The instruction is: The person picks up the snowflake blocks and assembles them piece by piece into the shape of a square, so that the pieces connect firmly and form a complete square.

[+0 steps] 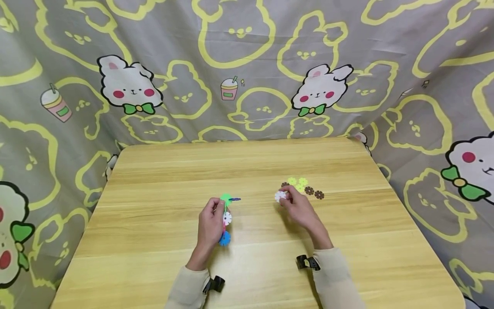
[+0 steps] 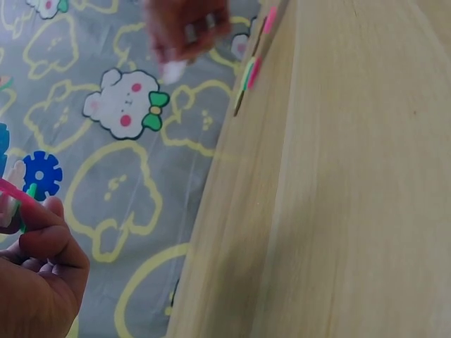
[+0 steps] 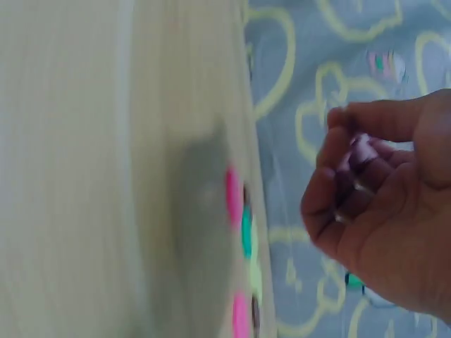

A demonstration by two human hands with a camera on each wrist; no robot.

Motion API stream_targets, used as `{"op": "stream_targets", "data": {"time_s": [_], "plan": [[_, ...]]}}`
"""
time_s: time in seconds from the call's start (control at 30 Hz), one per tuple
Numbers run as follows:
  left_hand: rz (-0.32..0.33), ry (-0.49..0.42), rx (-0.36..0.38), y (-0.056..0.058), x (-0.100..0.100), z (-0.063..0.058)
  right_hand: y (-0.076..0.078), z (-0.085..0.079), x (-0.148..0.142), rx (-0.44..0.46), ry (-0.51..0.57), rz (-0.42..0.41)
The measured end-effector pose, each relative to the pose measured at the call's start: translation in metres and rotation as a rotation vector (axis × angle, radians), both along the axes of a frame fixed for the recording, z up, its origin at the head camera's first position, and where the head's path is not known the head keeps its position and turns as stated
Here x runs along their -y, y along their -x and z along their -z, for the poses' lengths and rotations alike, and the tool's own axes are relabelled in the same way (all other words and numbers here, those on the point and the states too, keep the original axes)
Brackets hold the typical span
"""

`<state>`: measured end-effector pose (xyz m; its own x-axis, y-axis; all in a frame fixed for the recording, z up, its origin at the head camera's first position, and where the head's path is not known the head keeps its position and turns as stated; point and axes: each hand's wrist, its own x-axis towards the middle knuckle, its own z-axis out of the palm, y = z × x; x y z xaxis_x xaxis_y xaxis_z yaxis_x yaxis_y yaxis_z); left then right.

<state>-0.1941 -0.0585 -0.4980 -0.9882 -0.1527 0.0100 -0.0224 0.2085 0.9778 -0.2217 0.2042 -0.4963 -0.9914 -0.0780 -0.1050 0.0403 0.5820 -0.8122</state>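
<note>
"Start at the left. What do we have?"

"I see the left hand (image 1: 209, 225) pinching a joined string of slotted discs between thumb and fingers. The string lies along its right side: a green disc (image 1: 226, 199) at the fingertips, a dark blue-purple disc (image 1: 236, 199) edge-on and jutting toward the other hand, then a white disc (image 1: 228, 218), a pink disc (image 1: 224, 228) edge-on, and a blue disc (image 1: 224, 239) nearest the wrist."

"And across from it?"

"I find a loose white piece (image 1: 279, 196) in the right hand (image 1: 302, 212), gripped between thumb and fingertips on the side facing the string, well apart from it."

"Anything past that hand?"

"Loose stock on the table (image 1: 251, 266): yellow discs (image 1: 303, 182) just beyond the knuckles, brown discs (image 1: 309, 191) mostly to their right. My right wrist view adds pink pieces (image 3: 233, 197) that I can't pick out from the head."

"Which step do you make it?"

"I'd call it adding a piece: one selected, not yet joined. I think the next move calls for bringing the hands together, turning that piece crosswise, lining slot to slot, and pressing while the left steadies the string. Which slot it suits, I cannot tell."
</note>
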Motion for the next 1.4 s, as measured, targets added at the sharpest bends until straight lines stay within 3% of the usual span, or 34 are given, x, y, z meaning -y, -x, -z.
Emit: {"op": "stream_targets", "data": {"time_s": [0.1,0.23,0.5,0.7,0.83,1.1,1.4], "plan": [[0.005,0.001,-0.002,0.000,0.000,0.001,-0.001,-0.005,0.020,-0.035,0.180,-0.068],[0.008,0.006,-0.015,0.000,0.000,0.001,-0.004,-0.016,0.043,-0.039,0.288,-0.136],[0.009,0.028,-0.046,0.000,-0.001,0.003,-0.004,-0.020,0.064,-0.023,0.303,-0.208],[0.010,0.047,-0.062,0.000,-0.002,0.002,-0.009,-0.035,0.071,0.000,0.281,-0.227],[0.017,0.054,-0.057,-0.001,-0.002,0.002,-0.012,-0.043,0.074,0.004,0.280,-0.230],[0.026,0.055,-0.061,-0.003,-0.006,0.004,-0.006,-0.018,0.072,-0.009,0.313,-0.200],[0.027,0.042,-0.023,-0.004,-0.010,0.003,-0.006,-0.014,0.077,-0.020,0.342,-0.086]]}}
